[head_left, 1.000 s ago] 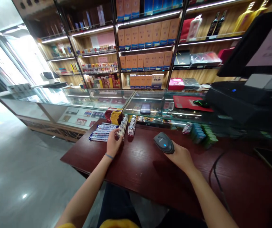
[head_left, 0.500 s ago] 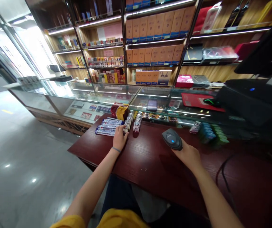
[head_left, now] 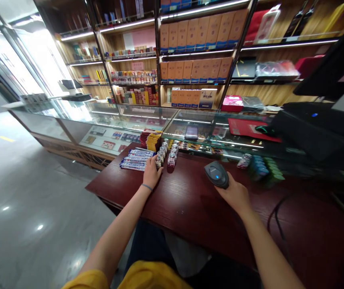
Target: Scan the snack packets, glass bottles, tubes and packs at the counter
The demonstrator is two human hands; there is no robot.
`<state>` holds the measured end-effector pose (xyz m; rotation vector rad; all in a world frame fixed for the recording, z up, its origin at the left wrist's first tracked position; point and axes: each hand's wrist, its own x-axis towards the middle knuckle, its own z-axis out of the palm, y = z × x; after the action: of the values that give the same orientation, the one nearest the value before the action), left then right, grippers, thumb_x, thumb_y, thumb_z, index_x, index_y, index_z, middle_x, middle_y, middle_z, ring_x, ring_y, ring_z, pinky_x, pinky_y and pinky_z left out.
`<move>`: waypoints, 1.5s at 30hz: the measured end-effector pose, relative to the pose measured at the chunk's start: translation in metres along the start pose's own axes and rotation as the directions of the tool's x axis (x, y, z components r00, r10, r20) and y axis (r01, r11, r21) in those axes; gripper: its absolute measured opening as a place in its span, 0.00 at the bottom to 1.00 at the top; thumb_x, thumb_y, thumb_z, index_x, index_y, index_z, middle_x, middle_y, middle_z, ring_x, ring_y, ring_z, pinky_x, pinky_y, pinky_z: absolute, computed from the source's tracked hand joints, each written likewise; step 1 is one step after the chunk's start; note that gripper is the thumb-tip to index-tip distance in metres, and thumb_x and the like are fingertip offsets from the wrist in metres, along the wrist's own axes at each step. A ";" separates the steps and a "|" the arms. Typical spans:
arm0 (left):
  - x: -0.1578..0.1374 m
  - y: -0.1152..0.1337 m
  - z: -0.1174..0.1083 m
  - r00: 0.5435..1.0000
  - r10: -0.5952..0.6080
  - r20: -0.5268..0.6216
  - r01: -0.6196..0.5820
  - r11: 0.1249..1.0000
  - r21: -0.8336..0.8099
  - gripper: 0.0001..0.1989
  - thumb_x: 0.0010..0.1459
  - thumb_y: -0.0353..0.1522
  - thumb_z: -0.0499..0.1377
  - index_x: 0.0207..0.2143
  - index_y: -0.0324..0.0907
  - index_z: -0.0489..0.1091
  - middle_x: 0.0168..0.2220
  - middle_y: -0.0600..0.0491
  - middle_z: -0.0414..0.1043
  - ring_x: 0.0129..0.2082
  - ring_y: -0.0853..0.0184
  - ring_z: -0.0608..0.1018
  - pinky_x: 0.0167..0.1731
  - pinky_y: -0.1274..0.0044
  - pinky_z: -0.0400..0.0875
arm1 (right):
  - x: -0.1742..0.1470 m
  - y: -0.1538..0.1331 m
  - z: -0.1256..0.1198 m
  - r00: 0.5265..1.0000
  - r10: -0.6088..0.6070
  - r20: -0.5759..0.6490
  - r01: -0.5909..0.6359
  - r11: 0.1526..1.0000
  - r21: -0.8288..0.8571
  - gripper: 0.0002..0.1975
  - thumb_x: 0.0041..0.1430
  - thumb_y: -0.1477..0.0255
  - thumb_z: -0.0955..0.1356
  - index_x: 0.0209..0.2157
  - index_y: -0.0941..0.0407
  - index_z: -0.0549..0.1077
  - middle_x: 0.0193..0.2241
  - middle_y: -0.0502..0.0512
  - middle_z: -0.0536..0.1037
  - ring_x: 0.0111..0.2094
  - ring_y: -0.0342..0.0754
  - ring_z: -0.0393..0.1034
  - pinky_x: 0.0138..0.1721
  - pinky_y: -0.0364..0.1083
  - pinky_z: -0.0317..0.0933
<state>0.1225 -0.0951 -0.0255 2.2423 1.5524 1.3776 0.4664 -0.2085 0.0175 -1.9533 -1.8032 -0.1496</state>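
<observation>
Taking the bare wood between the hands as my clock centre, I start at ten o'clock: blue-and-white packets lie flat just beyond the left hand, so I'd hold its knuckles high to avoid dragging them.

That hand has its fingers loosely curved at the nearest silver-topped container of the left row, also at ten, with the thumb set apart. From here I can't tell whether it grips the container or only touches it. Working well here, I judge, means closing fingers and thumb low on its sides and lifting straight up; a sideways pull could topple the others behind it. Between ten and eleven, red-and-yellow packets stand packed at the row's far end.

At eleven is the right row, near enough that I'd mind the thumb.

Between two and three, the right hand has its fingers wrapped round the handle of the scanner, its head raised over the table; I can't see the trigger. I'd leave the wrist relaxed and bring the container to it, since the blue cans stand behind that hand.
</observation>
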 end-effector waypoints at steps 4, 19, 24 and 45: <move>-0.004 0.010 -0.002 0.991 0.074 -0.108 -0.065 0.994 0.090 0.32 0.57 0.35 0.64 0.62 0.42 0.59 0.60 0.38 0.57 0.63 0.49 0.61 0.62 0.56 0.58 | 0.002 0.005 -0.005 0.999 0.037 -0.021 -0.037 0.999 0.006 0.20 0.55 0.61 0.69 0.49 0.53 0.72 0.27 0.55 0.81 0.29 0.57 0.77 0.27 0.46 0.59; 0.044 0.160 0.125 0.920 0.388 0.053 -0.367 0.902 -0.227 0.27 0.62 0.34 0.59 0.63 0.46 0.60 0.62 0.41 0.56 0.65 0.51 0.60 0.65 0.56 0.55 | 0.007 0.059 -0.046 0.905 0.377 -0.197 -0.379 0.925 0.031 0.25 0.57 0.60 0.69 0.55 0.53 0.71 0.27 0.56 0.81 0.29 0.56 0.77 0.29 0.46 0.62; 0.047 0.210 0.192 0.902 0.408 0.142 -0.326 0.858 -0.397 0.30 0.61 0.30 0.58 0.65 0.46 0.59 0.63 0.40 0.55 0.65 0.51 0.59 0.65 0.56 0.55 | 0.003 0.084 -0.054 0.847 0.460 -0.267 -0.450 0.887 0.102 0.23 0.59 0.58 0.67 0.53 0.54 0.72 0.29 0.59 0.82 0.30 0.58 0.78 0.28 0.47 0.62; 0.055 0.254 0.302 0.846 0.483 0.225 -0.349 0.822 -0.450 0.26 0.60 0.23 0.50 0.61 0.39 0.60 0.66 0.37 0.52 0.67 0.53 0.60 0.63 0.58 0.62 | 0.001 0.093 -0.065 0.732 0.659 -0.174 -0.599 0.744 0.297 0.22 0.58 0.59 0.67 0.52 0.55 0.72 0.38 0.64 0.82 0.41 0.61 0.78 0.37 0.49 0.65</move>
<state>0.5187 -0.0558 -0.0375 2.4627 0.6170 1.1695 0.5715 -0.2359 0.0504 -2.1414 -0.8567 0.0180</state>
